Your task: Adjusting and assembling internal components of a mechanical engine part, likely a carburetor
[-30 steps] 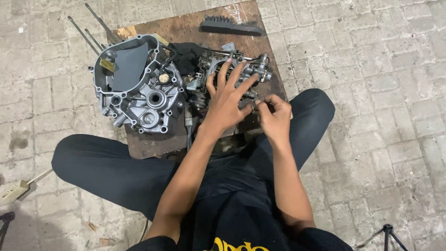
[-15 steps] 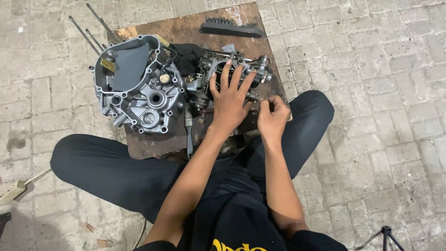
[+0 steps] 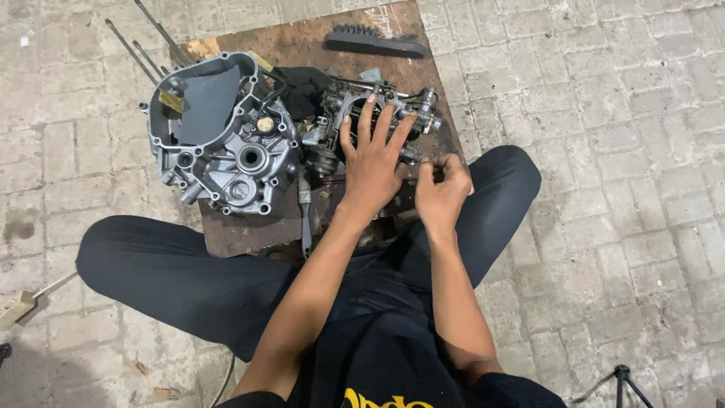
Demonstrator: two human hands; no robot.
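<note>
Dark trousers cover the crossed legs (image 3: pixel 189 279) nearest the camera, and a worn wooden board (image 3: pixel 249 234) is carried on the paving in front of them. Close to the board's near edge, toward its right corner, the right hand (image 3: pixel 442 193) is curled with its fingertips pinched together; whether a small part is held in that grip cannot be told. Just beyond it, the left hand (image 3: pixel 374 155) is laid flat with fingers spread wide on a dark engine assembly (image 3: pixel 347 109), which sits right of the board's middle. A wrench (image 3: pixel 305 219) lies beside the left wrist, pointing at the near edge. On the left half of the board a silver crankcase half (image 3: pixel 226 143) rests, a grey sheet (image 3: pixel 208 102) tucked inside it. A black toothed part (image 3: pixel 375 41) lies at the far edge.

Risk is judged as follows: the assembly is steadied by palm pressure only, so it could rock or slide toward the right edge. A small part, if pinched, could be dropped into the paving joints. Fingers spread over sharp castings could be nicked.
</note>
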